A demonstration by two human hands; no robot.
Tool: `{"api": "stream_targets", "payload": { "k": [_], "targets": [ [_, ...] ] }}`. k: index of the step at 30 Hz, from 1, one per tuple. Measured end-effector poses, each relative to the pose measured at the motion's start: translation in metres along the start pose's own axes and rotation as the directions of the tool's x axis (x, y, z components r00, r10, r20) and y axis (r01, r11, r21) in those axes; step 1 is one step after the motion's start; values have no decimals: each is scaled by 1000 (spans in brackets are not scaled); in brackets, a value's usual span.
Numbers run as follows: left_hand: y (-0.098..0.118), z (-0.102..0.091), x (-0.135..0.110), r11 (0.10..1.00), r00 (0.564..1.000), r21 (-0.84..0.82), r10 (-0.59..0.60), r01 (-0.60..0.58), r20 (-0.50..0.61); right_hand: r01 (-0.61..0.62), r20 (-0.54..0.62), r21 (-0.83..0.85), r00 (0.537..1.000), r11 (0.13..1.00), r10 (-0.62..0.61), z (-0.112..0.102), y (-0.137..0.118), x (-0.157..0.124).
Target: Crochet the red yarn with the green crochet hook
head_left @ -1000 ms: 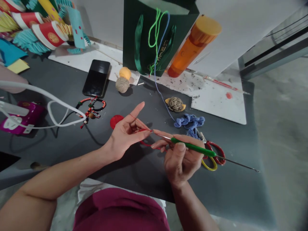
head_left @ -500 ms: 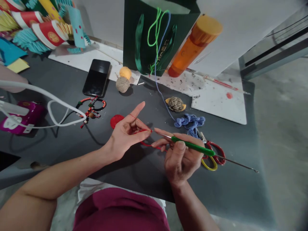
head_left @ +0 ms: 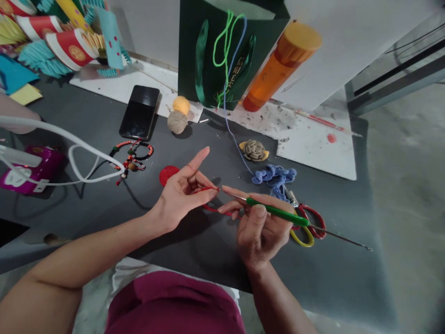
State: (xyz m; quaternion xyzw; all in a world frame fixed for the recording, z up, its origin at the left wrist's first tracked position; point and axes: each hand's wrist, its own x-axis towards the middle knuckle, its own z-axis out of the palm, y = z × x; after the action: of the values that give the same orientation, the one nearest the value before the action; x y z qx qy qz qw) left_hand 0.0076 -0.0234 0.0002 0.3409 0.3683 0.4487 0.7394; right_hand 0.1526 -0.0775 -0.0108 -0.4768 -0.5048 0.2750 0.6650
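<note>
Crochet hook (head_left: 278, 213) is held above the worktop (head_left: 333, 278), in the right hand (head_left: 262, 229), which grips its green handle between thumb and fingers. Its long axis runs slantwise, from the left hand (head_left: 179, 199) down toward the lower right. One metal end points at the left fingertips; the other end points away, past the scissors (head_left: 315, 210). The left hand pinches red yarn (head_left: 210, 208), with one strand over its extended index finger.
</note>
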Motion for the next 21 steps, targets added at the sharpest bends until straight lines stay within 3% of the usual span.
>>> {"api": "stream_targets", "payload": {
  "k": [13, 21],
  "targets": [
    [0, 0, 0, 1000, 1000, 7, -4, 4, 1, 24, 5, -57, 1000, 998, -24, 0, 0, 0],
    [0, 1, 0, 1000, 1000, 3, -11, 11, 4, 28, 0, -10, 1000, 1000, -28, 1, 0, 0]
  ]
}}
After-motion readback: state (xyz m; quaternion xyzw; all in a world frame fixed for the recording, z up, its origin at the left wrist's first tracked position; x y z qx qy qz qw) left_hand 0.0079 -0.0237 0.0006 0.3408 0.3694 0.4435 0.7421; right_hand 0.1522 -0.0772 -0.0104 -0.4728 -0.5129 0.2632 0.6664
